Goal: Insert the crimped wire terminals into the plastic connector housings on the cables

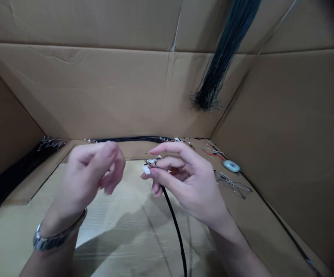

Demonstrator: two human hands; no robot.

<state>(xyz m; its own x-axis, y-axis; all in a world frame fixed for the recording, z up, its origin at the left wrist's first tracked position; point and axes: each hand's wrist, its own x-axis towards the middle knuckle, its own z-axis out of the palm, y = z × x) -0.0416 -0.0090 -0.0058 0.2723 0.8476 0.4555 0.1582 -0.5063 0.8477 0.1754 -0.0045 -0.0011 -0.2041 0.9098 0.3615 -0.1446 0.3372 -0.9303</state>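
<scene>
My right hand pinches the end of a black cable between thumb and fingers, where a small white connector and bare wire ends stick out. The cable runs down from the hand toward the lower edge of the view. My left hand hovers just left of the connector, blurred by motion, fingers curled inward; whether anything is in them I cannot tell. A metal watch is on the left wrist.
Cardboard walls enclose a light wooden tabletop. A bundle of black cables lies along the back wall, another bundle hangs at the upper right. Eyeglasses, a small pale oval object and a red wire lie at the right.
</scene>
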